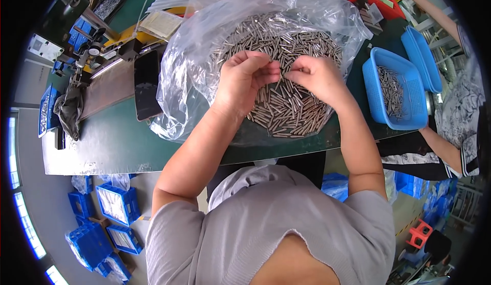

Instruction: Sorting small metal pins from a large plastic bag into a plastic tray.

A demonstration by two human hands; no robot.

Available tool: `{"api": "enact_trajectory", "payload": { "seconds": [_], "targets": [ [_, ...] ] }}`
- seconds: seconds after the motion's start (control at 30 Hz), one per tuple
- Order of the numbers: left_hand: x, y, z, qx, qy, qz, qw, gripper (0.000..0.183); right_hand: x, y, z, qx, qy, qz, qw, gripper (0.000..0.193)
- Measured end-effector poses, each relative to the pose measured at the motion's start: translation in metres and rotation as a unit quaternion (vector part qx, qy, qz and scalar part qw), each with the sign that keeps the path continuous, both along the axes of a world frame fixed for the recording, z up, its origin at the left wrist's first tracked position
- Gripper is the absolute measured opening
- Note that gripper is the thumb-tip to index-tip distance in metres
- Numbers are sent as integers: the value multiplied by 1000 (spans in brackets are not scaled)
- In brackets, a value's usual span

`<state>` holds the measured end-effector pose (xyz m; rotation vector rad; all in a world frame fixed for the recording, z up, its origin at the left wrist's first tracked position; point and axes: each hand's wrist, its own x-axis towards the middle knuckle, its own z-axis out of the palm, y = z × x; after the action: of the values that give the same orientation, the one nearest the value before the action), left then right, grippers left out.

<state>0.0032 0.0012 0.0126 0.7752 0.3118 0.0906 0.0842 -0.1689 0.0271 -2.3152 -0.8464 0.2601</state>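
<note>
A wide heap of small grey metal pins, pointed at one end, lies on a clear plastic bag spread over the green table. Both my hands are above the middle of this heap, fingertips close together. My left hand has its fingers curled in toward the thumb; whatever lies inside them is hidden. Opposite it, my right hand pinches thumb and forefinger together around what looks like one thin metal pin, mostly covered by the fingers.
To the right stands a blue plastic basket with more pins, a second blue basket beside it. A dark phone-like slab and a metal bench fixture are at left. A red tray sits far right, near another person's arm.
</note>
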Motion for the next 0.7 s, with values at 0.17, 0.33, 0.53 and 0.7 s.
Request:
{"api": "enact_trajectory", "payload": {
  "seconds": [0.17, 0.33, 0.53, 0.7],
  "targets": [
    [-2, -4, -2, 5, 9, -20, 1000, 7, -14, 5, 4, -99, -97, 45, 989, 22],
    [-10, -7, -6, 4, 14, -43, 999, 6, -4, 4, -12, 239, 134, 30, 961, 13],
    [-9, -16, -4, -54, 9, -106, 993, 9, -4, 1, -12, 417, 404, -42, 813, 11],
    [-6, -12, -10, -74, -14, -111, 991, 10, -8, 8, -16, 396, 368, -44, 840, 10]
  ]
}}
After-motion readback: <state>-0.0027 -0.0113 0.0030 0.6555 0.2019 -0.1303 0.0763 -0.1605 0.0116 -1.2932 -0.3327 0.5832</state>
